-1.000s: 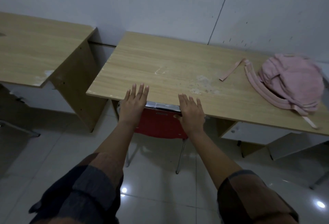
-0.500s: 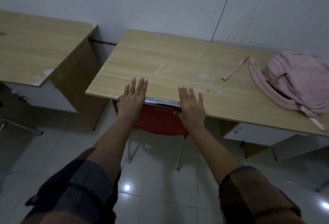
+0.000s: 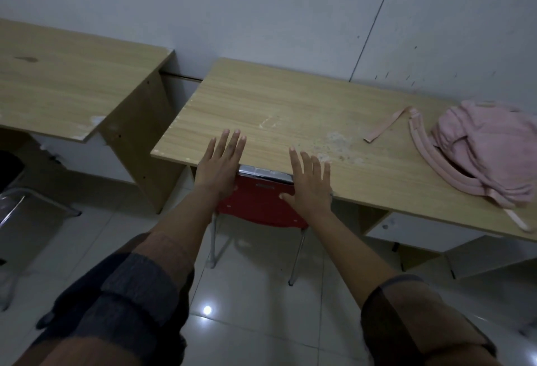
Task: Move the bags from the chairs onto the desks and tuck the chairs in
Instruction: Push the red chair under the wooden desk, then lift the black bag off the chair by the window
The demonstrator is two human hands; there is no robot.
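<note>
left hand [image 3: 218, 166] + right hand [image 3: 310, 182] flat, fingers straight, on red chair [image 3: 258, 203] back | chair under desk [image 3: 276, 110] | pink backpack [image 3: 482, 147] on desk | risk: hard shove jams chair back into desk edge

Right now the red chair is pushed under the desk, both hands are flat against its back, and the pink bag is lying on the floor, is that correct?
Not quite. The head view shows the pink bag lying on the desk, at its right side, not on the floor. The rest holds: the red chair is under the desk, with the left hand and right hand open against its back.
</note>
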